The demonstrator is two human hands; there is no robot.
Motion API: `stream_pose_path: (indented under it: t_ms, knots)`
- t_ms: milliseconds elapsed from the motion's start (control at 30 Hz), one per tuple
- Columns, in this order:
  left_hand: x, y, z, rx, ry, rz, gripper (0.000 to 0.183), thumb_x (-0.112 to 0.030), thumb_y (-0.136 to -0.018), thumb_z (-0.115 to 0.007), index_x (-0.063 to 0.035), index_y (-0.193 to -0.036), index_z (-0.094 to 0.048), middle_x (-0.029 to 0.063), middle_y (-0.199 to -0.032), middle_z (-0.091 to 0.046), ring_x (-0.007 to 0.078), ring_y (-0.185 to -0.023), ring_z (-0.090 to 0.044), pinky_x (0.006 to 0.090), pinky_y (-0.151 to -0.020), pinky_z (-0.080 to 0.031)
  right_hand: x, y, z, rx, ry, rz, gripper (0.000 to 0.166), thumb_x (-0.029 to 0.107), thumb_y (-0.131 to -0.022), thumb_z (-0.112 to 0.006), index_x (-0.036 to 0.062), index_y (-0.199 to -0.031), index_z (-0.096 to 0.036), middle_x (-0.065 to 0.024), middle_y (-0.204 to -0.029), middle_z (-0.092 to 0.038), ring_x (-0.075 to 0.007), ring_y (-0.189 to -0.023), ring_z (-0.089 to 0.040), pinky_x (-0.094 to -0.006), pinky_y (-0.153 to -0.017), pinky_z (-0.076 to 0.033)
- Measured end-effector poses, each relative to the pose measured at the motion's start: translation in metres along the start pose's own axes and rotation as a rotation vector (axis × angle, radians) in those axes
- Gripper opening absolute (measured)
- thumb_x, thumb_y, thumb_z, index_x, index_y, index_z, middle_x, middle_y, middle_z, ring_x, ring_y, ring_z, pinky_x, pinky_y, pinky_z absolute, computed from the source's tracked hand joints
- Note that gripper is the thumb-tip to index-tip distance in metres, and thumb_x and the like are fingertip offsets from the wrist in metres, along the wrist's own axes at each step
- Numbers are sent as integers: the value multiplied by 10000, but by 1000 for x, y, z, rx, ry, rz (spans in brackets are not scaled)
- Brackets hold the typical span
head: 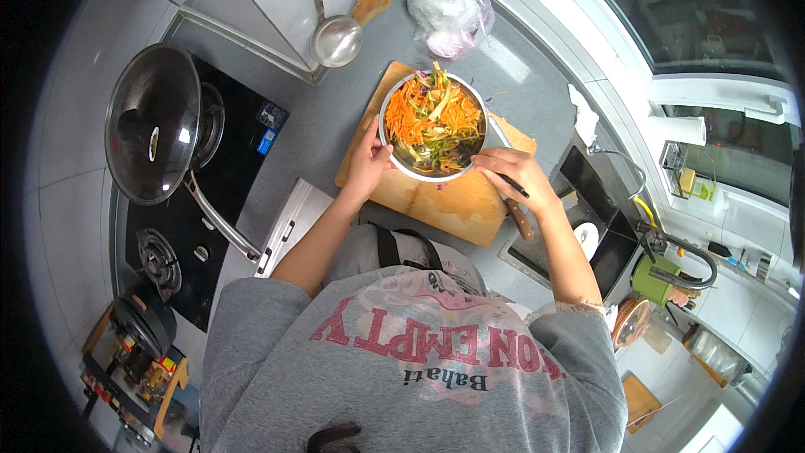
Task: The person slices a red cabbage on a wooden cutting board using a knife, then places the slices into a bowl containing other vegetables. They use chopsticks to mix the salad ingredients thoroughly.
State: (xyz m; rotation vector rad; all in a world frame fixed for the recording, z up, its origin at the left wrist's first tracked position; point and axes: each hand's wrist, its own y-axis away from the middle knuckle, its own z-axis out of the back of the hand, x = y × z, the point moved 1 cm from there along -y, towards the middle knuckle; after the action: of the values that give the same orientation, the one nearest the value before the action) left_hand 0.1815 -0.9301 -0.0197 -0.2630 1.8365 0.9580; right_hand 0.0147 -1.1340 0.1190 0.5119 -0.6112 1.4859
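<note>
A round metal bowl [412,172] full of shredded vegetables [434,114], orange shreds like carrot among green, pale and purple strips, is held over a wooden cutting board [453,211]. My left hand [370,167] grips its left rim, thumb on the near side. On the right rim is my right hand [519,177], which also has a slim black stick-like thing [514,185] in it; most of that is hidden by the fingers. Beside this hand a kitchen knife [519,219] lies along the board's right side, its brown handle towards me.
To the left, a lidded wok [154,126] sits on a black gas hob [242,132], its handle pointing towards me. A ladle [336,41] hangs at the back, near a plastic bag [449,9] of produce. At right is a sink [597,201] with a faucet [685,258].
</note>
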Motion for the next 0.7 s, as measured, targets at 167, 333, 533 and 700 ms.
stream_pose_path:
  t_ms: [167, 333, 533, 700]
  knots:
    - [3, -11, 9, -12, -151, -48, 667, 27, -867, -526, -158, -1440, -239, 30, -846, -439, 108, -700, -485, 264, -585, -554, 15, 3, 42, 55, -243, -129, 178, 47, -817, -608, -30, -975, -637, -151, -918, -652, -271, -823, -633, -334, -741, -486]
    - [1, -19, 11, 2, -222, -72, 650, 6, -873, -523, -170, -1439, -254, 32, -852, -438, 112, -703, -479, 267, -557, -534, 9, 2, 35, 221, -400, -92, 149, 65, -823, -609, -36, -929, -640, -162, -923, -654, -286, -885, -630, -351, -785, -482]
    - [-12, -20, 12, 35, -214, -14, 655, 20, -867, -518, -166, -1437, -255, 52, -851, -492, 116, -694, -503, 271, -556, -531, -8, -7, -9, 42, -77, 53, 173, 23, -798, -607, -6, -967, -633, -160, -982, -634, -321, -879, -620, -368, -759, -506]
    - [-16, -30, 16, 70, -236, -27, 669, 37, -859, -521, -156, -1438, -247, 55, -835, -505, 119, -686, -519, 278, -556, -534, 4, -6, -22, -42, 3, 41, 174, 17, -781, -622, 3, -954, -636, -146, -943, -641, -315, -862, -625, -357, -732, -506]
